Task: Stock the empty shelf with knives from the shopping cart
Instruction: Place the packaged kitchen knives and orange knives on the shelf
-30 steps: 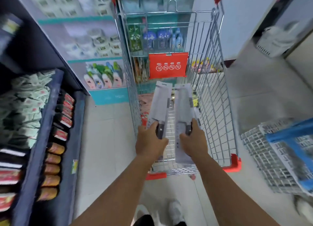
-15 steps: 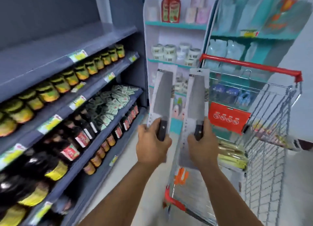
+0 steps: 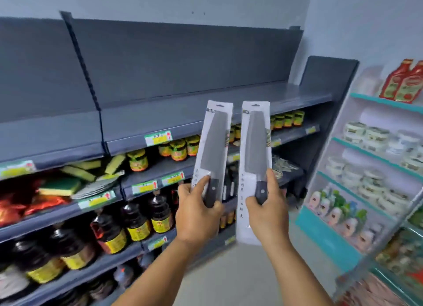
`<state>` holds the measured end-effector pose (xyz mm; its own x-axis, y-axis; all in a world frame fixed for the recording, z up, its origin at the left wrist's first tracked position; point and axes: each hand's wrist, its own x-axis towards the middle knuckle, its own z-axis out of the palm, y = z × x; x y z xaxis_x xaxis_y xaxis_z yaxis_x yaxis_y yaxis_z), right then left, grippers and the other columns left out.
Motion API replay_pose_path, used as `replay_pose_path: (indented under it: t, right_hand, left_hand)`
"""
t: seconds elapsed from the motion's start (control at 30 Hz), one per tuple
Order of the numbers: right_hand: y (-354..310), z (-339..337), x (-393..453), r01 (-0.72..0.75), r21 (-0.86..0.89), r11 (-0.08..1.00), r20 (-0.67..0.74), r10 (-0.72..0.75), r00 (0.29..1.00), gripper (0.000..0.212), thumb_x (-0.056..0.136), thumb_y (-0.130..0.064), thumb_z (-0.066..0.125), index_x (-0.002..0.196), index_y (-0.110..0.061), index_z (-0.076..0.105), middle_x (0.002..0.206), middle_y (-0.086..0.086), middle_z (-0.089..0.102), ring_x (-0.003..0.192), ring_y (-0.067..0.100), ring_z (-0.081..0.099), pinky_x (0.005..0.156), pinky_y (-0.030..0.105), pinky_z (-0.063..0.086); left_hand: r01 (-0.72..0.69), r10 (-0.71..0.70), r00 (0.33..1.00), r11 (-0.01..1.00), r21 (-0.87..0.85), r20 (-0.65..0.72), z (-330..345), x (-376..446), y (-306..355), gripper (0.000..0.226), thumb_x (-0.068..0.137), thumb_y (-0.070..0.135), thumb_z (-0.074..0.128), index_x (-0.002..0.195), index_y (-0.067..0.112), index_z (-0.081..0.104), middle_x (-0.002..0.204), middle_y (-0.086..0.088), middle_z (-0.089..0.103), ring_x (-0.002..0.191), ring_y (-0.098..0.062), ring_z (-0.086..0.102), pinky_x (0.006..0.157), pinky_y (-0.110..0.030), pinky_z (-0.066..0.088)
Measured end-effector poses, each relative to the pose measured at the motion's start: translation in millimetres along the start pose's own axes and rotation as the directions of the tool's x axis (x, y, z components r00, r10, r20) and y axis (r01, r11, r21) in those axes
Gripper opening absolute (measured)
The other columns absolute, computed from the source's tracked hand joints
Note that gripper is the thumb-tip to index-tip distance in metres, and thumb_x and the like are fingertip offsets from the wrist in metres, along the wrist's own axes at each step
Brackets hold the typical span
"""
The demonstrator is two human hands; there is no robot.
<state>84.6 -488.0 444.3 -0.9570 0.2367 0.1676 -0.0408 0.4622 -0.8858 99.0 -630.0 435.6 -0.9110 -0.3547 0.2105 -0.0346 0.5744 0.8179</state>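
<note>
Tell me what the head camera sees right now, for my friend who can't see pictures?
Two hands each hold up a packaged knife by its handle end: the left hand grips the left knife and the right hand grips the right knife. Behind them is a bare grey top shelf; lower shelves hold jars and dark bottles.

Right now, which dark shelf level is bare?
The top shelf, behind the packaged knives in both hands. The levels below it carry jars, sponges and dark bottles.

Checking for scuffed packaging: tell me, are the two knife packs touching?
Apart. The head view shows shelf background between the left knife pack and the right knife pack.
</note>
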Motion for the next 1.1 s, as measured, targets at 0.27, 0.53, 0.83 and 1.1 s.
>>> replay_pose_path:
  t: [0.27, 0.53, 0.83, 1.1]
  right_hand:
    - [-100, 130, -39, 0.142, 0.052, 0.988, 0.276, -0.151, 0.949, 0.073, 0.091, -0.018, 0.054, 0.151, -0.036, 0.015, 0.142, -0.002, 0.037, 0.110, 0.019, 0.047, 0.081, 0.030, 0.042]
    - [-203, 249, -112, 0.246, 0.062, 0.967, 0.402, -0.250, 0.881, 0.073, 0.092, -0.018, 0.053, 0.151, -0.036, 0.015, 0.141, -0.002, 0.037, 0.093, 0.015, 0.042, 0.067, 0.027, 0.036]
    - [-292, 361, -190, 0.291, 0.153, 0.944, 0.529, -0.327, 0.783, 0.073, 0.091, -0.015, 0.054, 0.150, -0.035, 0.017, 0.145, -0.006, 0.037, 0.096, 0.010, 0.043, 0.057, 0.013, 0.033]
    - [-360, 439, -225, 0.379, 0.159, 0.912, 0.599, -0.394, 0.697, 0.062, 0.092, -0.017, 0.054, 0.148, -0.026, 0.027, 0.138, 0.005, 0.033, 0.093, 0.015, 0.046, 0.069, 0.023, 0.045]
  left_hand:
    - [0.158, -0.142, 0.951, 0.987, 0.036, -0.274, -151, 21, -78, 0.061, 0.079, 0.031, 0.065, 0.135, 0.041, 0.043, 0.113, 0.007, 0.035, 0.084, -0.013, 0.056, 0.076, -0.031, 0.051]
    - [0.188, -0.154, 0.901, 0.981, 0.044, -0.405, -310, 30, -154, 0.060, 0.079, 0.029, 0.066, 0.134, 0.041, 0.044, 0.111, 0.008, 0.034, 0.077, 0.002, 0.049, 0.075, -0.029, 0.050]
    - [0.307, -0.237, 0.831, 0.950, 0.059, -0.504, -458, 25, -225, 0.058, 0.078, 0.032, 0.066, 0.131, 0.044, 0.044, 0.110, 0.011, 0.034, 0.078, -0.001, 0.053, 0.072, -0.025, 0.049]
    - [0.428, -0.314, 0.770, 0.900, 0.084, -0.556, -548, 41, -260, 0.061, 0.078, 0.036, 0.065, 0.135, 0.038, 0.044, 0.123, 0.006, 0.032, 0.077, -0.014, 0.062, 0.074, -0.033, 0.055]
